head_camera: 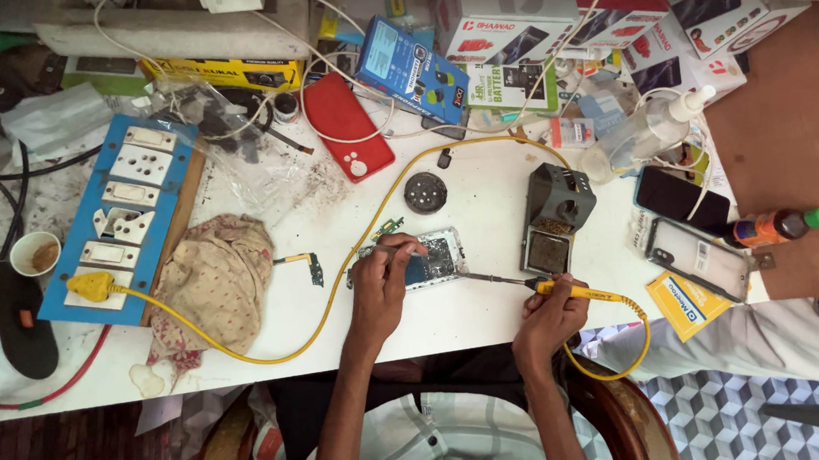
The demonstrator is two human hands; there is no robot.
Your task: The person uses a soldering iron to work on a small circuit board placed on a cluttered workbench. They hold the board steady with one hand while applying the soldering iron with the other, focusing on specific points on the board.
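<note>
Fingers [402,252] pinning phone board [431,257], soldering iron [531,284] alongside

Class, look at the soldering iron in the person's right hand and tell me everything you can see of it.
The soldering iron has a yellow handle and a thin dark metal shaft. It lies nearly level above the white table, tip pointing left toward the opened phone. The right hand grips the handle like a pen. A yellow cord leaves the handle's rear, loops under the wrist and runs across the table to a yellow plug in the blue switchboard.
</note>
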